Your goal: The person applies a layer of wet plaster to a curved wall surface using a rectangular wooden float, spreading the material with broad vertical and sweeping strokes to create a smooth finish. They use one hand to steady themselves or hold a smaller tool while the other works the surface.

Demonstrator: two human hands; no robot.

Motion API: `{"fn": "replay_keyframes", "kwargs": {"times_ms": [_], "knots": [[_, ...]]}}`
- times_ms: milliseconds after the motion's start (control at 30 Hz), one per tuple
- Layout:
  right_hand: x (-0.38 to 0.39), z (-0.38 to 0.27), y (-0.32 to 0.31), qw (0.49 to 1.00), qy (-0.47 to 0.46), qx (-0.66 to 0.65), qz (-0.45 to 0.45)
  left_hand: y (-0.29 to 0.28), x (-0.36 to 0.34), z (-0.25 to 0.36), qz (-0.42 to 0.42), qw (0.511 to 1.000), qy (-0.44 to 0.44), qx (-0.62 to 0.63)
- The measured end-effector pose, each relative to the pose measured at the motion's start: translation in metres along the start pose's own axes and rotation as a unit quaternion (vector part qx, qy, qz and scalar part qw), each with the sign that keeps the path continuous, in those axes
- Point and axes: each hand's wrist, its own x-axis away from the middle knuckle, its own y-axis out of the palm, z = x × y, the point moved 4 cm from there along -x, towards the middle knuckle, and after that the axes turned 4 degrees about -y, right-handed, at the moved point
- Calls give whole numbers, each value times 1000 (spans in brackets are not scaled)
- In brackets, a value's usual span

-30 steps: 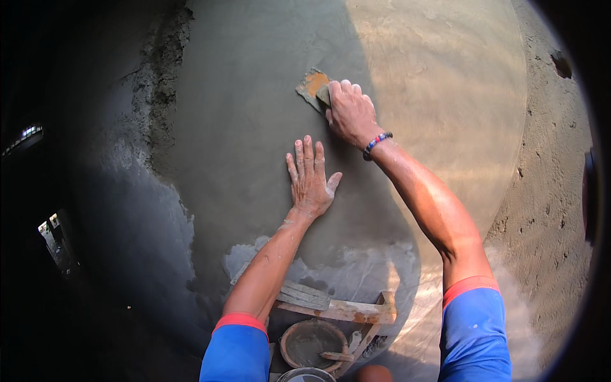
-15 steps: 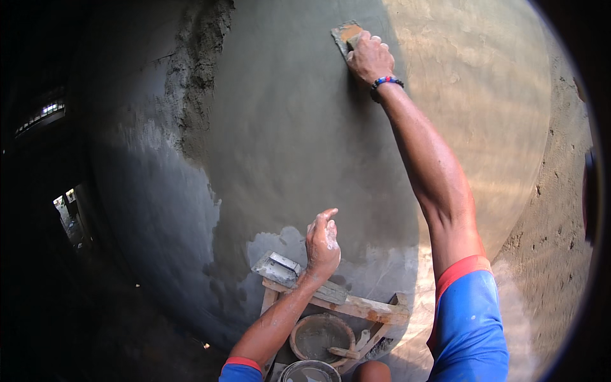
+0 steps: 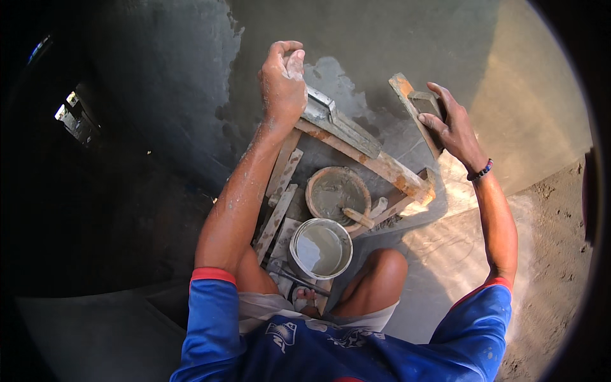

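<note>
My right hand (image 3: pixel 457 130) grips the handle of a wooden plastering float (image 3: pixel 407 95), thumb on the near side and fingers on the far side. The float is tilted, close to the lower part of the plastered wall (image 3: pixel 407 38); whether it touches is unclear. My left hand (image 3: pixel 283 89) is raised, its fingers loosely curled, the thumb apart from the bent index finger, pale residue on the skin. No object shows in it. Just beside it, a grey trowel (image 3: pixel 344 130) rests on a wooden trestle (image 3: pixel 388 169).
Below the trestle sit a round clay-coloured basin (image 3: pixel 310 197) of grey mix, with a wooden-handled tool (image 3: pixel 358 218) at its rim, and a bucket (image 3: pixel 349 251) of watery grey liquid between my knees. Wooden slats (image 3: pixel 277 219) lie to the left. Rough sandy wall (image 3: pixel 554 248) stands right.
My right hand has come down from high on the wall, bringing the float to the trestle's right. The view has tilted lower, and my left hand's index finger is more bent.
</note>
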Motion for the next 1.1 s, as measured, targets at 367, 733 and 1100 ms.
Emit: {"fn": "replay_keyframes", "kwargs": {"times_ms": [367,733,1100], "knots": [[179,70,205,835,357,-285,-307,-20,91,-76,-422,836,-158,-312],[200,146,409,669,598,-399,-188,-63,171,-100,-561,664,-263,-419],[214,143,434,602,621,-462,-196,-71,159,-108,-534,688,-301,-389]]}}
